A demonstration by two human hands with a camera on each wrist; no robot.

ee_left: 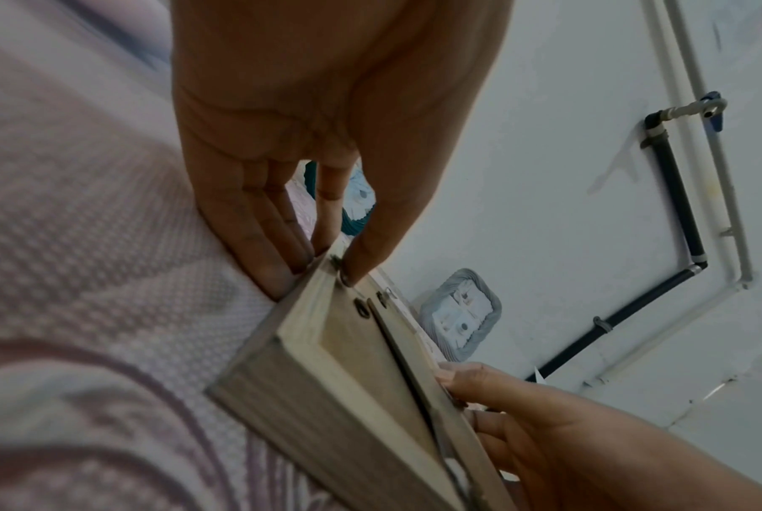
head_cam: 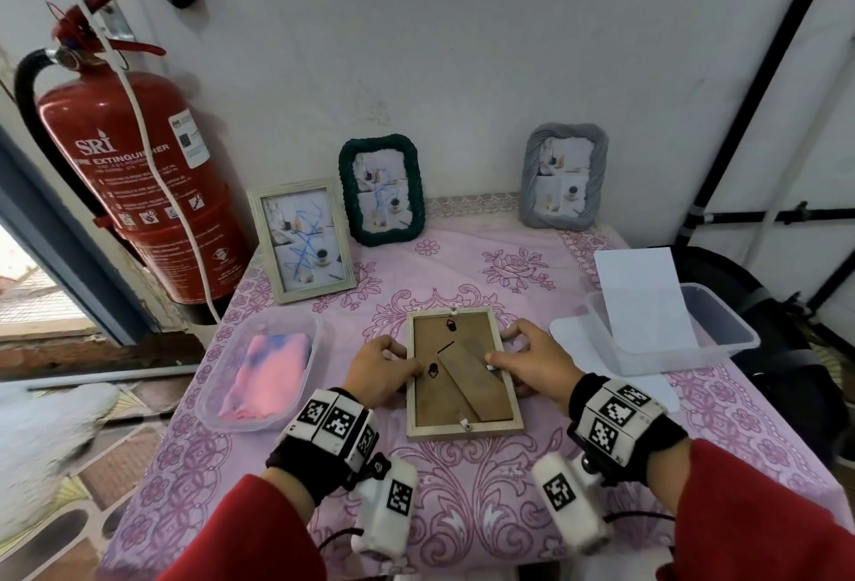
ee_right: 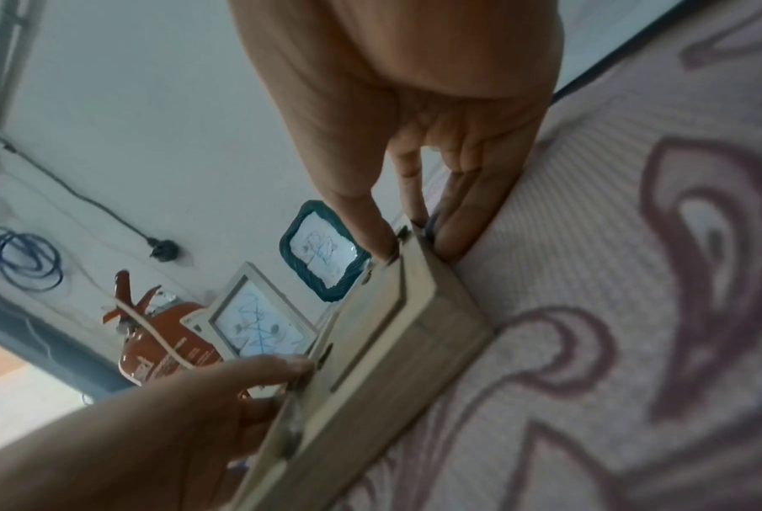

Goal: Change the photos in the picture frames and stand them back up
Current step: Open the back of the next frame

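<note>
A light wooden picture frame (head_cam: pixel 462 430) lies face down in the middle of the pink tablecloth, its brown backing and folded stand facing up. My left hand (head_cam: pixel 405 358) pinches its left edge, thumb on the backing near a black tab and fingers (ee_left: pixel 278 276) down the outer side. My right hand (head_cam: pixel 502 347) pinches the right edge the same way, thumb by a small clip. In the wrist views the frame (ee_left: pixel 326 415) (ee_right: pixel 392 345) sits between both hands. The photo side is hidden.
Three frames stand at the back: a pale wooden one (head_cam: pixel 300 240), a dark green one (head_cam: pixel 381 189) and a grey one (head_cam: pixel 562 175). A clear tub (head_cam: pixel 305 388) holding a pink cloth sits left, a clear tub (head_cam: pixel 735 330) holding white paper right. A red fire extinguisher (head_cam: pixel 139 173) hangs at far left.
</note>
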